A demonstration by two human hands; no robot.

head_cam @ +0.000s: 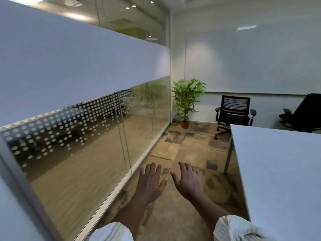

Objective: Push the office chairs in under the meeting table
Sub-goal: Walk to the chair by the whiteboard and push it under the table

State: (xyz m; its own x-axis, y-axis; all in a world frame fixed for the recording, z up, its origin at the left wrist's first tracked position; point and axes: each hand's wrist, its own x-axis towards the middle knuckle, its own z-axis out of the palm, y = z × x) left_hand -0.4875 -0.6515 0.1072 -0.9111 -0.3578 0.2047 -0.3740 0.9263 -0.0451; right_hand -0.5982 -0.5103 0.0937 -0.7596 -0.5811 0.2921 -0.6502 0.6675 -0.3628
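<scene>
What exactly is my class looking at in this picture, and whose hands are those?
One picture, from a camera worn on a person's head, looking forward and down. The left hand and right hand are bare, open and hold nothing, hovering over the patterned carpet. At right is the white meeting table, with nothing on the part shown. Beyond its far end stand two office chairs, a black slatted-back chair and a black chair, both pulled out. A potted palm stands beside the glass wall.

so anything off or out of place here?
Two office chairs, a mesh-back chair and a black chair, stand pulled back beyond the table. Both hands, left and right, are empty.
</scene>
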